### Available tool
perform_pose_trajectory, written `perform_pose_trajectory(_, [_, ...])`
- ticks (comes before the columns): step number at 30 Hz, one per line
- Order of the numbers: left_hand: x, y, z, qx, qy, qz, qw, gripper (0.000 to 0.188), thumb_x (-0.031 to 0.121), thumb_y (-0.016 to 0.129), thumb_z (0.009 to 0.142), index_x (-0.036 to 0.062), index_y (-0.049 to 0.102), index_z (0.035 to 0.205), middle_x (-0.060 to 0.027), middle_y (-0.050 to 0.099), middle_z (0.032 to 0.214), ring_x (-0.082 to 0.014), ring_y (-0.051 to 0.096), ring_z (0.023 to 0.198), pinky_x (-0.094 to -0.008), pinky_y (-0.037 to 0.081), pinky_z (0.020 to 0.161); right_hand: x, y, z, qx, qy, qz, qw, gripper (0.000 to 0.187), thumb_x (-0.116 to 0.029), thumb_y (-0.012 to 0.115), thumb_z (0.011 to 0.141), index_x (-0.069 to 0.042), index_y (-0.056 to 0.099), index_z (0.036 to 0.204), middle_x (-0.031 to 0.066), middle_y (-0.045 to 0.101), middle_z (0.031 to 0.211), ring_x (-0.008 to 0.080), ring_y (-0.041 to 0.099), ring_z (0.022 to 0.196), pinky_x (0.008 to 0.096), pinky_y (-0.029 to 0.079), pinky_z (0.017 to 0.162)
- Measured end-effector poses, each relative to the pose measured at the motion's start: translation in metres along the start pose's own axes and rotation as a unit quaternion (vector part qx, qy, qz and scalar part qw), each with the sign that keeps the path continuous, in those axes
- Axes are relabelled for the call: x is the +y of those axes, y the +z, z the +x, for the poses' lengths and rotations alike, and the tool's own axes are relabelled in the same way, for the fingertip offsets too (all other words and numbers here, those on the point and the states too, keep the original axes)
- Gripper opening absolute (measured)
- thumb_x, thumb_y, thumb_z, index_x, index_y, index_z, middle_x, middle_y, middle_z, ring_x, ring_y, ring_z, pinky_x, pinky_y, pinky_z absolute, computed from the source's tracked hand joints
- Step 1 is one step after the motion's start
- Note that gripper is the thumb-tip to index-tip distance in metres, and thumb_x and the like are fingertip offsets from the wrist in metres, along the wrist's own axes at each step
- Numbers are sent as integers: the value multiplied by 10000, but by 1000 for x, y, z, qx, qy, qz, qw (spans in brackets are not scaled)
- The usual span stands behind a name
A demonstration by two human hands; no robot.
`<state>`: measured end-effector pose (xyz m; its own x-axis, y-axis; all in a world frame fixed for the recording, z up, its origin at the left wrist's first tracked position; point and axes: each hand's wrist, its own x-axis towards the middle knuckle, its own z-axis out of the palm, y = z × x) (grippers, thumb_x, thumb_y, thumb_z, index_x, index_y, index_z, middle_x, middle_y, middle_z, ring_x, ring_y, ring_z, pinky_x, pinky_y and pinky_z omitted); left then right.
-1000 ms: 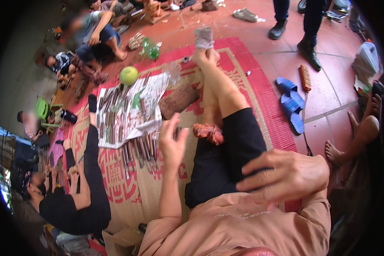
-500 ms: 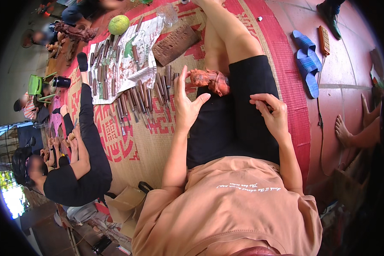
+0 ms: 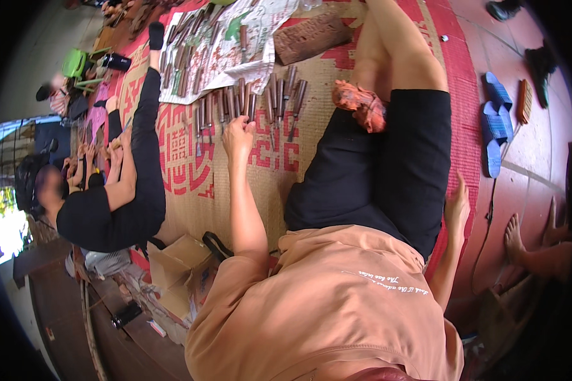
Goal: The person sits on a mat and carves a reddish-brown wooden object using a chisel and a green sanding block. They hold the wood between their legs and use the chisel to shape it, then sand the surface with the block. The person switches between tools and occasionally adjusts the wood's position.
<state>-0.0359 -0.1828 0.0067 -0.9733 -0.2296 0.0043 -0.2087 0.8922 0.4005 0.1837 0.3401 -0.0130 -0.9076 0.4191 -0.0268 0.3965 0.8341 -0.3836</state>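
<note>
1. Evidently, wooden-handled tools [image 3: 231, 101] are lying along the near edge of the paper sheet [image 3: 260, 46].
2. The left hand [image 3: 238, 138] is reaching to the tools, nearer the wearer than the sheet; its fingers are bending, but whether they are gripping one cannot be told.
3. The right hand [image 3: 457, 202] is hanging well right of the sheet; one finger is extending, the others' spacing being unclear.
4. A reddish carving [image 3: 361, 106] is resting on the legs, right of the sheet.
</note>
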Motion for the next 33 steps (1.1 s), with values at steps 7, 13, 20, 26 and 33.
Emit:
perform_pose_trajectory(7, [10, 39, -19, -5, -32, -74, 997, 55, 78, 746, 819, 76, 738, 874, -101, 738, 862, -232, 703, 748, -367, 528, 702, 79, 73, -56, -109, 65, 59, 990, 529, -209, 474, 965, -103, 403, 1478, 298, 448, 1417, 435, 496, 1267, 460, 440, 1018])
perform_pose_trajectory(13, [47, 84, -18, -15, 79, -53, 995, 118, 116, 752, 805, 63, 720, 904, -134, 712, 854, -310, 702, 774, -409, 518, 677, 88, 79, -52, -72, 28, 48, 996, 525, -177, 477, 959, -85, 404, 1471, 304, 454, 1404, 443, 543, 1205, 458, 461, 989])
perform_pose_trajectory(20, [47, 91, -23, 29, 33, -94, 995, 109, 80, 722, 809, 96, 720, 916, -148, 707, 852, -362, 678, 781, -443, 513, 686, 98, 81, -47, -119, 2, 27, 993, 508, -109, 440, 969, -87, 397, 1475, 271, 467, 1411, 413, 579, 1171, 427, 483, 975])
perform_pose_trajectory(26, [9, 60, -6, 114, -70, -56, 989, 90, 103, 751, 812, 94, 739, 901, -76, 739, 856, -240, 695, 742, -372, 513, 680, 85, 70, -41, -167, 60, 28, 984, 508, -83, 433, 962, -79, 409, 1470, 270, 471, 1414, 406, 586, 1169, 428, 482, 976])
perform_pose_trajectory(33, [-34, 43, 3, 48, -106, -156, 981, 165, 110, 762, 805, 83, 744, 967, -72, 742, 909, -222, 676, 837, -366, 513, 756, 75, 63, -44, -133, 39, 121, 983, 498, -100, 434, 966, -38, 414, 1460, 273, 503, 1393, 407, 570, 1193, 420, 475, 985])
